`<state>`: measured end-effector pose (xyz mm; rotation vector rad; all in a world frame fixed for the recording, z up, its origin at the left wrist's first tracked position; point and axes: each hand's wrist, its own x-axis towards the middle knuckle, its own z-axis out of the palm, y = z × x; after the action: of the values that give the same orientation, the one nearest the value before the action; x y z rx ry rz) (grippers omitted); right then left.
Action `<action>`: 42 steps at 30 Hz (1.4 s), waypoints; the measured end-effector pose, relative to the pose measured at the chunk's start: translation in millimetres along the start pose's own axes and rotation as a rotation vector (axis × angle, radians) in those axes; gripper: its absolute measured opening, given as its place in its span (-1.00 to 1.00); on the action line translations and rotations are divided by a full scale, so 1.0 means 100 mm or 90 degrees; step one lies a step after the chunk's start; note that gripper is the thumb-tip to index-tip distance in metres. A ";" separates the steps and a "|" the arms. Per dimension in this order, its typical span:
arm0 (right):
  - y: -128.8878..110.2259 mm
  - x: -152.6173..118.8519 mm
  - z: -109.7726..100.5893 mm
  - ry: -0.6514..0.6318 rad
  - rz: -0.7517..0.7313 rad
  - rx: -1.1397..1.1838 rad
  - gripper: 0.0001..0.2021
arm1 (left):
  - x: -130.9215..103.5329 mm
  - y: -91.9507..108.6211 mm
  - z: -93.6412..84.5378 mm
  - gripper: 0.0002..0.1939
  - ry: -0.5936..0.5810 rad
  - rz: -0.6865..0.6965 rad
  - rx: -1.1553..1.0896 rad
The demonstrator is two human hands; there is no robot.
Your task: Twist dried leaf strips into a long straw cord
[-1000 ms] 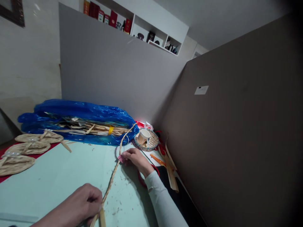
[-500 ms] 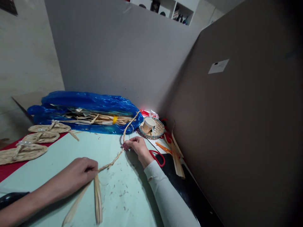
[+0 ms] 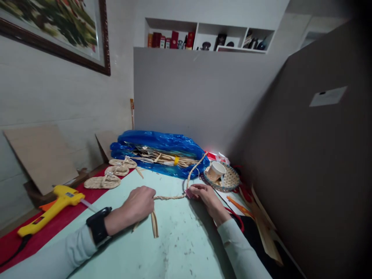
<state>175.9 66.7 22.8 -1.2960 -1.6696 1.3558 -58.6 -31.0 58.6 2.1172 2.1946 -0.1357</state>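
Observation:
A twisted straw cord (image 3: 170, 197) runs between my two hands above the pale green table surface (image 3: 174, 248). My left hand (image 3: 139, 205), with a black watch on its wrist, is closed on the cord's left end, and loose flat strands (image 3: 154, 224) hang below its fingers. My right hand (image 3: 205, 195) pinches a small dark red piece (image 3: 189, 193) at the cord. Beyond that piece the cord rises toward the blue plastic bag (image 3: 162, 137), which holds a bundle of dried straw (image 3: 162, 158) with a yellow tie.
Woven sandals (image 3: 101, 182) and a yellow glue gun (image 3: 52, 209) lie on red cloth at left. A woven basket (image 3: 232, 180) holds a paper cup (image 3: 216, 170) at right, near orange scissors (image 3: 240, 206) and straw strips (image 3: 266, 232). Grey panels (image 3: 203, 89) stand behind.
The view has swung up and left, bringing the glue gun, picture and shelf into sight. The cord between my hands is now straighter and nearly level; both hands keep their holds.

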 end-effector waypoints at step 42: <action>0.07 0.13 0.08 0.084 0.049 0.045 -0.66 | 0.65 0.40 -0.05 -0.66 0.011 0.161 -0.284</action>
<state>166.9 75.9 13.0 -1.3902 -1.4844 1.3299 -20.6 35.9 54.9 2.1035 1.7322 0.3566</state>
